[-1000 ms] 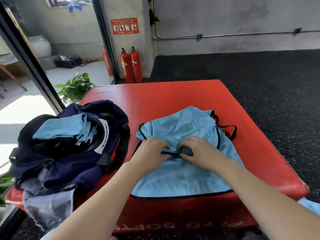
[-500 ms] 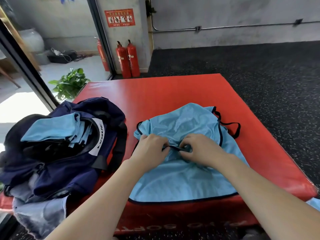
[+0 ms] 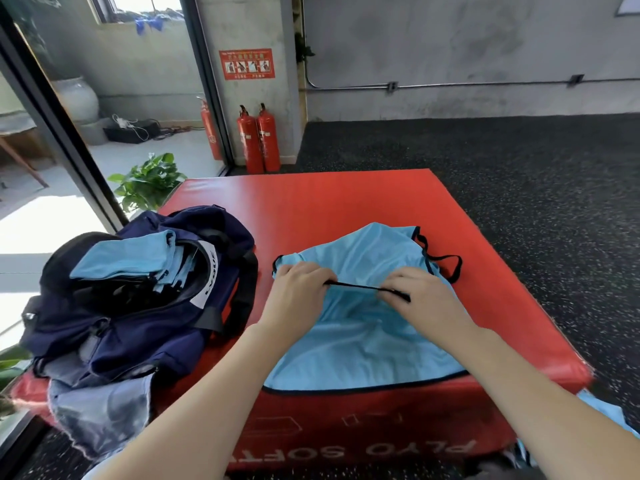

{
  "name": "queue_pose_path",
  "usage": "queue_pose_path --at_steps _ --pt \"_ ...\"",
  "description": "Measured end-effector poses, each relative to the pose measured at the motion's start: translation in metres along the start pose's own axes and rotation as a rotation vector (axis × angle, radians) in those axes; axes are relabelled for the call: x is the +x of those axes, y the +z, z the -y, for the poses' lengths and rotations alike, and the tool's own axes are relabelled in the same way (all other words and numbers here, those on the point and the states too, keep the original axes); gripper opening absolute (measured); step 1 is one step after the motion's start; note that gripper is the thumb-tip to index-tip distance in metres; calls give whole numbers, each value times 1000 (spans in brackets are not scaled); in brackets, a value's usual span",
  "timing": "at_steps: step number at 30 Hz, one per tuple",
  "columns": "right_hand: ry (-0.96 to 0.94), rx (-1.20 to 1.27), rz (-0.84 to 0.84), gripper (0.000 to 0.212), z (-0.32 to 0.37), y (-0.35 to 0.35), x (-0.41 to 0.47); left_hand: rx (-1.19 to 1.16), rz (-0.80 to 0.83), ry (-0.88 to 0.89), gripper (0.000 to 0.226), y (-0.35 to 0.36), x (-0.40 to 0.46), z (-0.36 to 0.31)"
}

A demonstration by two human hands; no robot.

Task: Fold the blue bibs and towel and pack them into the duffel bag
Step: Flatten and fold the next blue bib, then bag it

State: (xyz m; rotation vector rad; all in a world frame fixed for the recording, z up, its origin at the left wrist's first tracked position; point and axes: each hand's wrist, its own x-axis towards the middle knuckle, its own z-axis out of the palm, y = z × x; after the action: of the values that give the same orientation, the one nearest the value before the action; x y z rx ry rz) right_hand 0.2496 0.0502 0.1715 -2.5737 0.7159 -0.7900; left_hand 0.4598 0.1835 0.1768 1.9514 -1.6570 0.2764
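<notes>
A light blue bib (image 3: 360, 344) with black trim lies spread on the red plyo box (image 3: 329, 202), its lower hem at the box's front edge. My left hand (image 3: 300, 293) and my right hand (image 3: 417, 295) each pinch the bib's black-trimmed edge, which is stretched straight between them over the cloth. To the left stands the open navy duffel bag (image 3: 138, 327) with folded blue bibs (image 3: 128, 259) lying in its mouth.
More light blue cloth (image 3: 602, 410) shows at the lower right beside the box. A potted plant (image 3: 149, 181) stands behind the bag by the glass door frame. Two red fire extinguishers (image 3: 259, 140) stand against the wall. Black speckled flooring surrounds the box.
My hands have moved apart, pulling the black-trimmed edge taut between them. The camera has tilted up a little.
</notes>
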Motion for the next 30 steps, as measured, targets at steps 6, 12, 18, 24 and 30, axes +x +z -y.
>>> queue_pose_path --at_steps 6,12,18,24,30 --pt "70 -1 -23 13 -20 -29 -26 79 -112 -136 23 -24 -12 25" --pt "87 -39 -24 17 -38 -53 -57 51 -108 -114 20 -41 -36 25" --pt "80 -186 63 21 -45 -59 -81 125 -26 -103 23 -51 -85 33" --pt "-120 -418 223 44 -55 -58 -102 72 -23 -56 25 -58 -122 22" --pt "-110 -460 396 30 -53 -58 -111 64 160 163 23 -48 -141 22"
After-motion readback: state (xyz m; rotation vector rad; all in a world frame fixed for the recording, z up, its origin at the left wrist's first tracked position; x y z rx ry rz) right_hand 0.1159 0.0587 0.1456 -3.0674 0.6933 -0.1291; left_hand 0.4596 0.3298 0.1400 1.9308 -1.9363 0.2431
